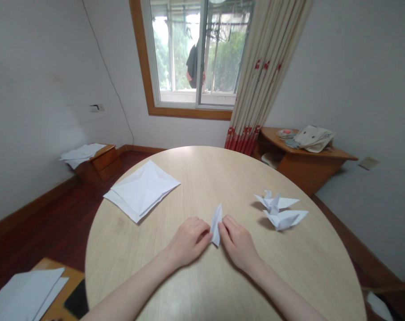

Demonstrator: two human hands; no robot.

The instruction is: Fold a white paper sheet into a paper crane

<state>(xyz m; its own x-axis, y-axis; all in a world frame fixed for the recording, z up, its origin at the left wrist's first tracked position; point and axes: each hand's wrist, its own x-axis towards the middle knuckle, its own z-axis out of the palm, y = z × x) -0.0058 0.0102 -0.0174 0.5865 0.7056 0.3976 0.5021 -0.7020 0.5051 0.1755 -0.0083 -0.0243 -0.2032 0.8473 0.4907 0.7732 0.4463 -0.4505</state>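
Note:
A narrow, pointed piece of folded white paper (216,224) stands nearly upright between my hands. My left hand (189,240) pinches its left side, and my right hand (237,245) grips it from the right. To the right of my right hand lie two finished-looking origami cranes (276,201) in white paper, one partly overlapping the other. Further left on the tabletop, a creased white paper square (142,191) lies flat, folded into a diamond shape. Its layers are slightly offset.
The round light-wood table (196,174) fills the middle of the view. A wooden surface at lower left holds white sheets (22,296) and a black phone (77,299). Wooden side tables stand beyond it, left and right, on a dark wooden floor.

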